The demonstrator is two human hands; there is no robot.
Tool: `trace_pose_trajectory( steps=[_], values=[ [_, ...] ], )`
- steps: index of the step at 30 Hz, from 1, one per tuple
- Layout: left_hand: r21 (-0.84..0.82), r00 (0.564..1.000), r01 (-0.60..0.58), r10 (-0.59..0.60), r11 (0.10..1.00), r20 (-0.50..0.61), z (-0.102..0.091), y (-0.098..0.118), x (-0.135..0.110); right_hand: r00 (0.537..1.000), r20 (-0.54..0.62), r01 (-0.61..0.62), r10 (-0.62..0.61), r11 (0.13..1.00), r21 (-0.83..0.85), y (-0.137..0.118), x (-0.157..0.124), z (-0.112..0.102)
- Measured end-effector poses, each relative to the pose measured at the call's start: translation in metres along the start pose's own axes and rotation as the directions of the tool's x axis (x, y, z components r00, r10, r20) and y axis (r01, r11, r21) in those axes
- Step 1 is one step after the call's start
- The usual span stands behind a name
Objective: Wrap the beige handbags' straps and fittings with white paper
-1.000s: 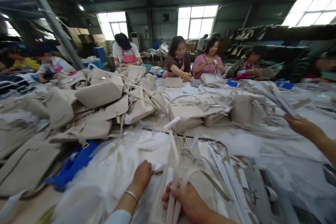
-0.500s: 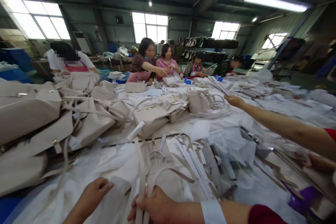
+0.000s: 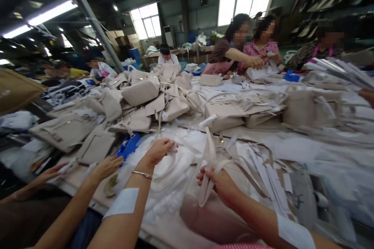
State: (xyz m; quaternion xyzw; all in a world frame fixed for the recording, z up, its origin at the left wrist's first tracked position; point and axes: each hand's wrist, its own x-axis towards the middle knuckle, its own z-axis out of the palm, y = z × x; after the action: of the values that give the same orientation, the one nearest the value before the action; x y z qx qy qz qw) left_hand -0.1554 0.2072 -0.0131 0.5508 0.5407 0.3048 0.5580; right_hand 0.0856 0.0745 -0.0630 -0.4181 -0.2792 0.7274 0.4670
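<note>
My right hand (image 3: 219, 184) is closed around the pale beige strap (image 3: 207, 186) of a handbag (image 3: 201, 212) that lies at the table's near edge. The strap's upper part (image 3: 209, 144) rises above my fist. To the left, my left hand (image 3: 159, 151), with a bracelet at the wrist, is raised over crumpled white wrapping (image 3: 172, 175). Its fingers are pinched together; a whitish bit shows at the tips, too small to make out. White paper strips (image 3: 270, 183) lie right of the handbag.
A heap of beige handbags (image 3: 140, 89) spreads across the left and middle. A co-worker's hands (image 3: 106, 169) are close on my left, by a blue object (image 3: 128, 146). A grey tool or device (image 3: 306, 194) lies at right. Several people sit across the table.
The view has swung to the left. My left hand has risen and stretched forward, its fingers pinched. My right hand still grips the strap. A co-worker's hands have come into view at left.
</note>
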Motion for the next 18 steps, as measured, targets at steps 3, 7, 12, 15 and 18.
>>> trace_pose_trajectory(
  steps=[3,7,12,15,18],
  values=[
    [-0.119,0.994,-0.093,0.086,0.989,-0.063,0.012,0.009,-0.023,0.993,0.114,-0.034,0.024,0.995,0.090,-0.008,0.006,0.004],
    [-0.025,0.980,-0.184,0.181,0.983,-0.079,0.037,0.013,-0.055,0.939,0.339,-0.163,0.060,0.945,0.284,-0.023,0.017,0.014],
    [0.078,0.992,-0.126,0.124,0.989,0.031,0.063,0.007,-0.092,0.951,0.308,-0.119,-0.016,0.903,0.413,-0.039,0.028,0.022],
    [0.080,0.985,-0.017,0.003,0.997,0.175,0.069,-0.002,-0.118,0.971,0.231,-0.042,-0.062,0.906,0.422,-0.049,0.028,0.017],
    [0.178,0.954,0.048,-0.098,0.983,0.284,0.059,-0.013,-0.144,0.978,0.180,0.025,-0.109,0.911,0.412,-0.060,0.024,0.010]
  ],
)
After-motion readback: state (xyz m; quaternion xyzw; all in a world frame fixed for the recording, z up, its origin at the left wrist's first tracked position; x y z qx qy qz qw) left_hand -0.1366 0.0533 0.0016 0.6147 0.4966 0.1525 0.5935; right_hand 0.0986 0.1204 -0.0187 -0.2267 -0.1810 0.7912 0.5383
